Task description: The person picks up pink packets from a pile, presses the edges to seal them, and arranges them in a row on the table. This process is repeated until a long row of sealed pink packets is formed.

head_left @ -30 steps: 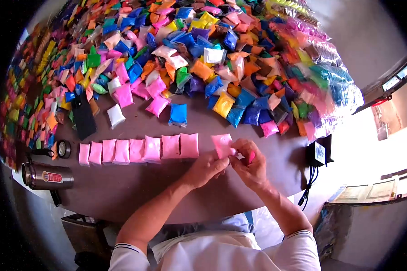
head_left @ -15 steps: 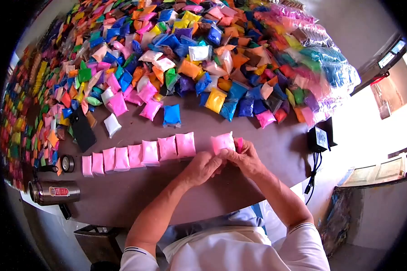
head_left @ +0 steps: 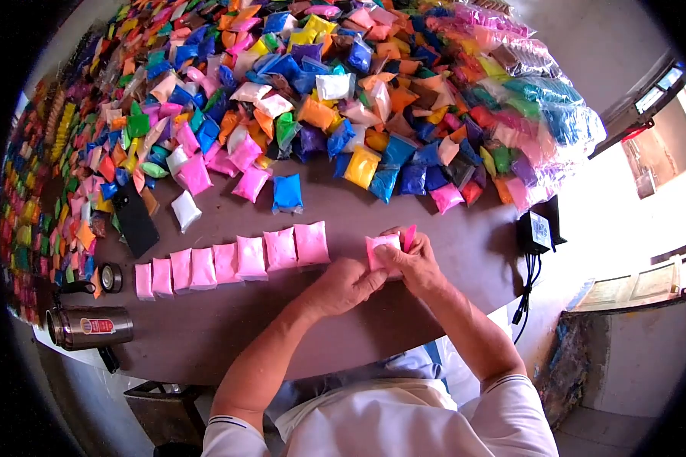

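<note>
A small pillow-shaped packet with pale pink filling [head_left: 378,244] is between my hands, above the table. My right hand [head_left: 419,265] grips it with the thumb pressed across its front. A flat bright-pink piece [head_left: 410,238] sticks up between that hand's fingers; its kind is unclear. My left hand [head_left: 347,286] is closed, its thumb and fingertips pinching at the packet's lower left corner. To the left runs a row of several similar pink packets [head_left: 251,257], standing side by side, the nearest one just beyond my left hand.
A large heap of colourful packets [head_left: 312,114] covers the back of the table [head_left: 282,327]. Toward the left lie a black phone [head_left: 136,221], a tape roll [head_left: 111,278] and a steel flask [head_left: 91,327]. A black box with cables [head_left: 536,232] is at the right edge.
The packet has shifted slightly right and down. My right thumb has moved up onto its front, and the bright-pink piece stands higher. My left hand has moved a little right, along its lower edge.
</note>
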`<state>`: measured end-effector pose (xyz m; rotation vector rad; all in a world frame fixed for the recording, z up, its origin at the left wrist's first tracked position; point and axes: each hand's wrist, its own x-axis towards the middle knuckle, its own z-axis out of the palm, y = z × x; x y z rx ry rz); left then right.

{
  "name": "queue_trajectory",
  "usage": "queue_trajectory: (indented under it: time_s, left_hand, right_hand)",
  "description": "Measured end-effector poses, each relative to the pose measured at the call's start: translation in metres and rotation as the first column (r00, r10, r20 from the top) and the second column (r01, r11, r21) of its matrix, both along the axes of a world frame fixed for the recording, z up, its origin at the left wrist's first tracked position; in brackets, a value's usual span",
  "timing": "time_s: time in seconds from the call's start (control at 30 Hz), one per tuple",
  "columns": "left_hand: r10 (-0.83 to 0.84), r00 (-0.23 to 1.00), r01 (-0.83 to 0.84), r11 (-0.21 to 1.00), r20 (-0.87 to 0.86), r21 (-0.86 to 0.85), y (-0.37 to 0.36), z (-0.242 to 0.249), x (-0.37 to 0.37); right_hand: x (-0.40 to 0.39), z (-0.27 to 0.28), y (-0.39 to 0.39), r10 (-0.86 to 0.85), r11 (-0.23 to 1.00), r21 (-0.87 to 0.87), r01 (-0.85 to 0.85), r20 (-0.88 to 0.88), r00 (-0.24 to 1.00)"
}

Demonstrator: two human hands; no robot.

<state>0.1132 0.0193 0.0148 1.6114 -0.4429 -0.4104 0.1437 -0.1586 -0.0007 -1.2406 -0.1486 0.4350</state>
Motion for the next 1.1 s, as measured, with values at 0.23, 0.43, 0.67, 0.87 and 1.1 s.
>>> queue_trajectory:
  time_s: [0.23,0.43,0.67,0.87,1.1]
  left_hand:
    - [0.019,0.996,-0.018,1.000,-0.092,0.009,-0.003,-0.002,-0.003]
    - [-0.008,0.998,0.012,0.998,-0.055,0.068,0.000,0.004,-0.003]
    - [-0.028,0.939,-0.001,0.996,-0.344,-0.084,0.008,-0.009,0.000]
    - [-0.019,0.944,0.006,0.999,-0.329,-0.040,0.004,-0.009,-0.003]
    - [-0.014,0.948,0.019,1.000,-0.317,0.011,0.007,-0.003,-0.001]
  right_hand:
    - [0.000,0.014,0.002,0.018,1.000,-0.016,-0.019,-0.058,0.998]
    - [-0.002,0.008,0.002,0.043,0.999,0.029,-0.042,-0.026,0.999]
    - [0.008,-0.008,-0.020,0.062,0.977,0.214,-0.019,-0.195,0.979]
    - [0.006,-0.004,-0.011,0.023,0.997,0.069,-0.018,-0.078,0.997]
    - [0.006,-0.012,-0.015,0.038,0.975,0.221,0.001,-0.172,0.984]
